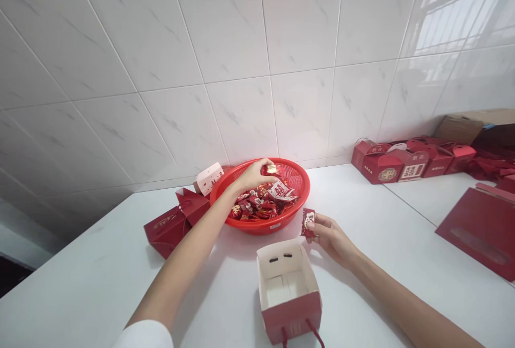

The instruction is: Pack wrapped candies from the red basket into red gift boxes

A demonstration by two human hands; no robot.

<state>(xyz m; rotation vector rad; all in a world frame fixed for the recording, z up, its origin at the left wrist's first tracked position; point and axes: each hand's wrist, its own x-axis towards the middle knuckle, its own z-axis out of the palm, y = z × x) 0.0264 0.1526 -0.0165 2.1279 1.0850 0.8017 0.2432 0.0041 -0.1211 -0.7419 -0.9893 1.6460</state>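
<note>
Above the red plastic basket [303,198], my left hand [254,173] is closed on a red and gold wrapped candy [272,169]. Many wrapped candies [257,206] lie heaped inside the basket. My right hand [328,234] pinches a red and white candy packet [308,221] just right of the basket's front rim. Below and between my hands stands a red gift box [292,313] with its top open, a pale inside and cord handles at the front. Its visible floor holds nothing.
A dark red box [169,230] and a pale pink box [210,177] sit left of the basket. Several closed red boxes [376,163] line the wall at right, near a cardboard box [458,127]. A flat red bag or box [478,230] lies at the right edge.
</note>
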